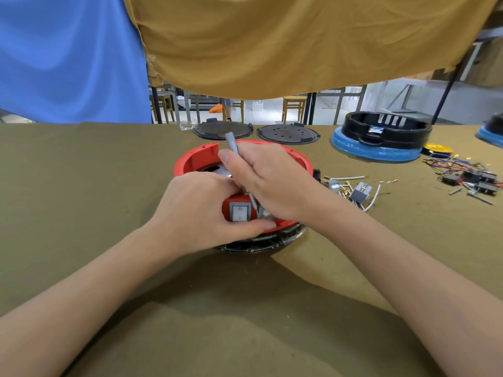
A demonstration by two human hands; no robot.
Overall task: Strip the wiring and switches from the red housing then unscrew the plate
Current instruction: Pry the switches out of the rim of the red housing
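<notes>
Both hands on red housing (200,159), mid-bench (81,186). Left hand (201,210) grips its near wall, thumb under grey rocker switch (239,212). Right hand (269,180) clenched round grey tool (233,144), tip beside switch. Loose wiring and switches (359,190) lie right; black lids (223,129) behind.

A single head-worn wide-angle view looks forward and steeply down over the worktop (81,186), close enough that both forearms run in from the bottom corners and meet near the middle. The worktop's far edge crosses the upper third, bowed by the lens. Beyond it hang a blue cloth (68,58) and an ochre cloth (299,42).
</notes>
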